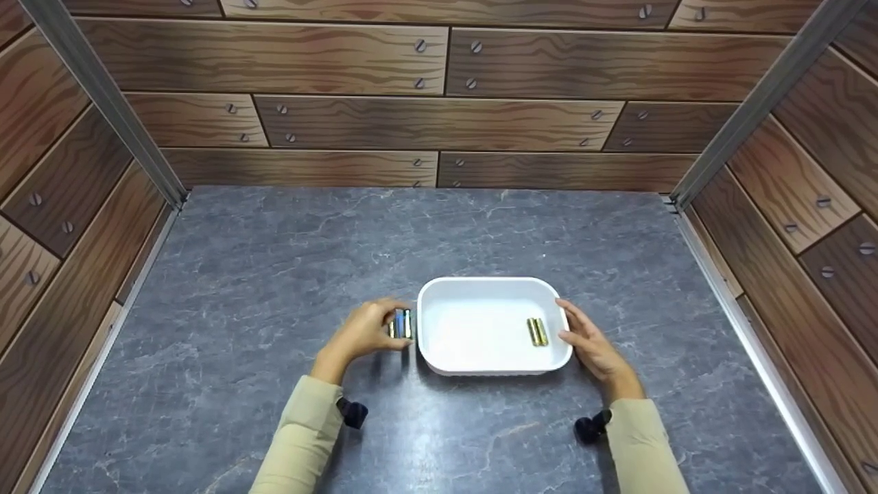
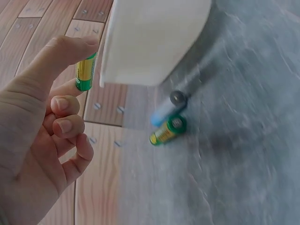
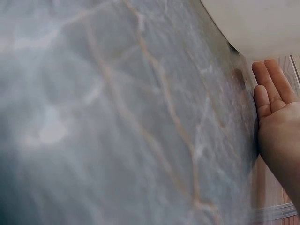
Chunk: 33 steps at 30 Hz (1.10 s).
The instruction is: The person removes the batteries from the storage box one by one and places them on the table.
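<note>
Your left hand pinches a battery: light, stiff, slick, so grip mid-barrel. Your right hand, fingers straight, steadies the white tray.

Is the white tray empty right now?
No, in the head view two batteries lie side by side inside the white tray, near its right end.

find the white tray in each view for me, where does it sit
Head: white tray sits at centre, between both hands, two batteries lying inside.
Left wrist: its outer wall fills the top centre, beside the battery pinched by the left hand.
Right wrist: only a corner shows at top right, above the right hand.
Shared landmark: the grey marbled tabletop.
</note>
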Each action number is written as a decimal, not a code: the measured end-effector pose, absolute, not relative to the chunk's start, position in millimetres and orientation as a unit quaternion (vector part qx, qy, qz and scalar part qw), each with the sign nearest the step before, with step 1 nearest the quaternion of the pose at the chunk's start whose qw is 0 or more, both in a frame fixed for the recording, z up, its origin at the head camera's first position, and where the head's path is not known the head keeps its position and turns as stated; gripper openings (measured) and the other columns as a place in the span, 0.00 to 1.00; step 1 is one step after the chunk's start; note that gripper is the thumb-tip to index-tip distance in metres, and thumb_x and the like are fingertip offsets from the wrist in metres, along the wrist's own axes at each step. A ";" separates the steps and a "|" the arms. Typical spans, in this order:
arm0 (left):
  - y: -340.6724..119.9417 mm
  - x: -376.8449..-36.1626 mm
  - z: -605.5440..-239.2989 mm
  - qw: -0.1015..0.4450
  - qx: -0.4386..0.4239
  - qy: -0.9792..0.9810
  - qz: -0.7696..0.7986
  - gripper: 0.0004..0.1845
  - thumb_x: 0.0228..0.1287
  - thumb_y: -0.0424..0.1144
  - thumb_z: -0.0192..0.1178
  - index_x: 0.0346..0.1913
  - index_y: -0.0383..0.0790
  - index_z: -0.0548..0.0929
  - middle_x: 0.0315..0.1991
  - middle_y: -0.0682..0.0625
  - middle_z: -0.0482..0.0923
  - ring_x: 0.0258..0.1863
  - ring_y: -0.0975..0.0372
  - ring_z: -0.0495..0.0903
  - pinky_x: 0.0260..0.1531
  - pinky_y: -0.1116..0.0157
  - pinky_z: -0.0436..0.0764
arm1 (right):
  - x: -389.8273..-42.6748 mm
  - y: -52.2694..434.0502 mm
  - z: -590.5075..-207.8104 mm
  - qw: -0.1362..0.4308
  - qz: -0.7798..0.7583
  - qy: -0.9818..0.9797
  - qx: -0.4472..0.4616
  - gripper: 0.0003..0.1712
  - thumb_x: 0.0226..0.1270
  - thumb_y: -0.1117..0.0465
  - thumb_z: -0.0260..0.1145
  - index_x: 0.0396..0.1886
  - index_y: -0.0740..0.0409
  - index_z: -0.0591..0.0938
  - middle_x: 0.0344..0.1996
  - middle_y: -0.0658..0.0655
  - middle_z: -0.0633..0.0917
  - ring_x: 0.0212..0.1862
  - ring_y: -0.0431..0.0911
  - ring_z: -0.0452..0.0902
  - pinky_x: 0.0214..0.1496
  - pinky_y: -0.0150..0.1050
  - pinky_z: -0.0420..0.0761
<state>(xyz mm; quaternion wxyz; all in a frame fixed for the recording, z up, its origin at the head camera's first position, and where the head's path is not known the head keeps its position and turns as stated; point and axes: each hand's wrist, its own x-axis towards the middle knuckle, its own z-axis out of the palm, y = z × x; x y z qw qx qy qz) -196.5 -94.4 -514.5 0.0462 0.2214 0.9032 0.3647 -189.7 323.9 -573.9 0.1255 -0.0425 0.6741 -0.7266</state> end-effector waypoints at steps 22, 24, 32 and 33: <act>-119.5 -203.7 -548.6 0.094 0.121 0.927 0.342 0.29 0.42 0.38 0.76 0.53 0.40 0.82 0.24 0.55 0.64 0.25 0.64 0.63 0.28 0.67 0.62 | -189.6 324.0 -573.3 0.126 -0.726 0.675 -0.032 0.37 0.66 0.72 0.57 0.73 0.62 0.57 0.59 0.32 0.74 0.60 0.26 0.69 0.60 0.22 0.69; -120.3 -204.8 -550.9 0.090 0.118 0.934 0.325 0.30 0.41 0.38 0.76 0.53 0.40 0.82 0.25 0.55 0.65 0.26 0.63 0.64 0.30 0.66 0.63 | -189.7 323.9 -573.6 0.127 -0.728 0.673 -0.034 0.37 0.67 0.73 0.56 0.74 0.63 0.56 0.59 0.33 0.74 0.61 0.27 0.69 0.60 0.23 0.69; -122.1 -207.1 -556.1 0.088 0.115 0.942 0.303 0.31 0.41 0.37 0.76 0.54 0.39 0.82 0.29 0.51 0.73 0.31 0.61 0.69 0.34 0.63 0.69 | -190.0 323.9 -573.8 0.128 -0.725 0.675 -0.036 0.37 0.66 0.73 0.56 0.74 0.64 0.55 0.59 0.32 0.74 0.61 0.26 0.69 0.59 0.22 0.69; -122.0 -207.5 -556.4 0.088 0.115 0.942 0.304 0.32 0.40 0.37 0.76 0.55 0.39 0.82 0.29 0.51 0.73 0.30 0.61 0.69 0.33 0.63 0.70 | -189.9 324.0 -573.8 0.128 -0.725 0.676 -0.036 0.37 0.66 0.73 0.56 0.74 0.64 0.55 0.59 0.32 0.74 0.61 0.26 0.69 0.60 0.22 0.68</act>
